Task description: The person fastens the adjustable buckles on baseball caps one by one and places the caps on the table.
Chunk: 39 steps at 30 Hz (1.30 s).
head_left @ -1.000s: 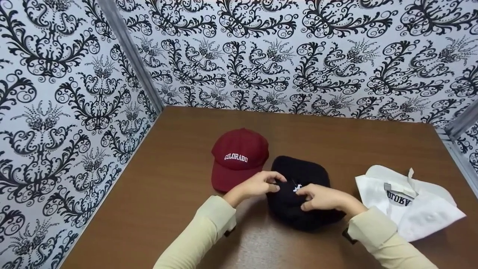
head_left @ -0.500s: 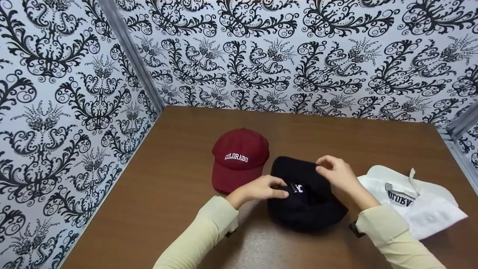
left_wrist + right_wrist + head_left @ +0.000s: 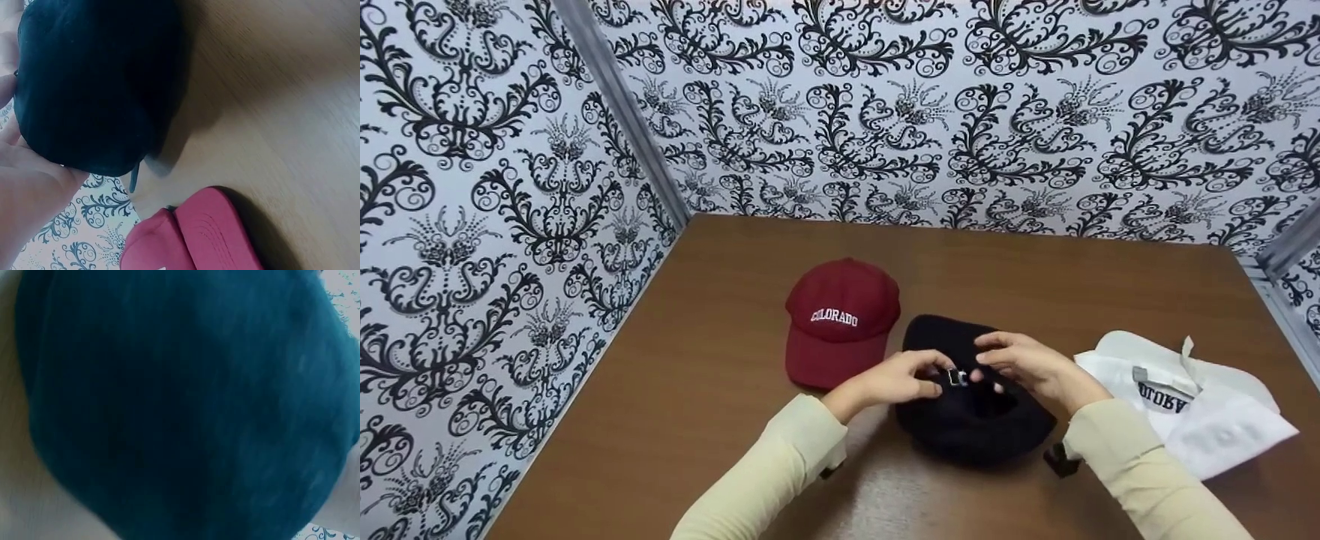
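A black cap [image 3: 975, 439] lies on the table, its opening and small metal buckle [image 3: 957, 377] showing in the head view. My left hand [image 3: 891, 381] pinches the cap's strap beside the buckle with thumb and fingers. Just right of the buckle, my right hand [image 3: 1031, 367] hovers over the cap with fingers spread and slightly bent; whether a fingertip touches the strap is unclear. The black cap [image 3: 90, 84] hides part of the left fingers in the left wrist view. In the right wrist view, the cap [image 3: 185, 405] covers nearly everything, blurred.
A maroon cap [image 3: 844, 311] with COLORADO lettering sits upright just left of the black one. On the right lies a white cap [image 3: 1222, 435], upturned, its strap and inner lettering showing. Patterned walls [image 3: 885, 112] border the wooden table [image 3: 720, 315] at the back and left.
My right hand left the buckle area, went up and right to the black cap's far edge, then came back towards the buckle. The left hand stays at the strap; the buckle now shows more.
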Each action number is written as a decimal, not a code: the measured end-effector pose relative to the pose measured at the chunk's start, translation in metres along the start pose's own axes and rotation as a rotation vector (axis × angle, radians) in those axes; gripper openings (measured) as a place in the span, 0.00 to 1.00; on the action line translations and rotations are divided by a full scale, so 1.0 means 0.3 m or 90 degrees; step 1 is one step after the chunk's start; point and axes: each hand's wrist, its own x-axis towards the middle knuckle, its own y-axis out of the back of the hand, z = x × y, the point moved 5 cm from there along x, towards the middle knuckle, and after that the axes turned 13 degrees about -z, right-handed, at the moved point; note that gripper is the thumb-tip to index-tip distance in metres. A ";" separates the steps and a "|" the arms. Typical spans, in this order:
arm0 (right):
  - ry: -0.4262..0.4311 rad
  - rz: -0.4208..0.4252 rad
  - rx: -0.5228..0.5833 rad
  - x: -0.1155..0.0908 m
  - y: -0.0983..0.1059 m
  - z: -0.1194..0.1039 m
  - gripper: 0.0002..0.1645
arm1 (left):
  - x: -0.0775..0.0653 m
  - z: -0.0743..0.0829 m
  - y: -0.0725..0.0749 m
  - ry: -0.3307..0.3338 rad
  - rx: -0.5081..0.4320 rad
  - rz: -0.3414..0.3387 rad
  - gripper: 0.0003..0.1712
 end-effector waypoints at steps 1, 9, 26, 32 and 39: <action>0.017 -0.008 0.018 0.000 -0.007 -0.009 0.36 | 0.001 0.002 -0.001 -0.003 -0.001 0.001 0.17; 0.113 -0.023 0.103 -0.029 -0.040 -0.092 0.28 | 0.008 0.009 -0.004 -0.024 0.018 0.007 0.12; 0.271 -0.111 0.078 -0.130 -0.150 -0.224 0.12 | 0.001 0.002 -0.009 -0.004 0.040 0.003 0.06; 0.308 -0.152 -0.034 -0.141 -0.165 -0.226 0.12 | 0.001 0.008 -0.009 -0.033 0.050 -0.001 0.06; 0.263 -0.114 -0.228 -0.098 -0.148 -0.173 0.08 | 0.007 0.005 -0.009 -0.075 0.028 0.013 0.06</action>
